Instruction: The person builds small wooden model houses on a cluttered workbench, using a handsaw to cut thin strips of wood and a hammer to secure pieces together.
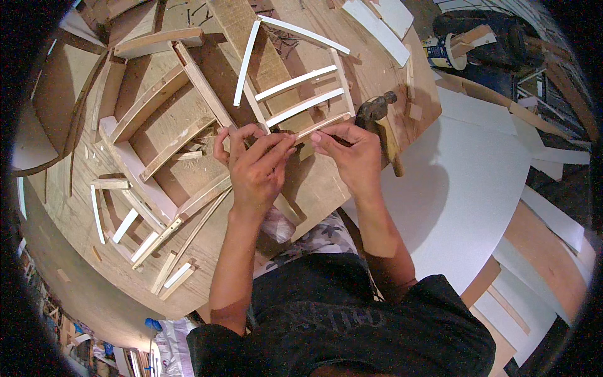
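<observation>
A small wooden frame with white-faced slats [304,83] lies on the plywood tabletop in front of me. My left hand [256,168] is closed at its near side, with thumb and fingertips pinching the narrow near rail [322,127]. Close by on the right, my right hand [355,152] has its thumb and forefinger pinched together beside that rail. Whatever sits between those fingertips is too small to make out. Just right of the frame lies a hammer [389,135], its dark head pointing away and its wooden handle toward me.
A larger wooden frame [139,163] spreads over the table's left side, with a small slatted frame [135,224] nearer me. Loose nails [286,47] lie at the back. White sheet panels [465,169] lean on the right, below a round tub [447,51] holding wood offcuts.
</observation>
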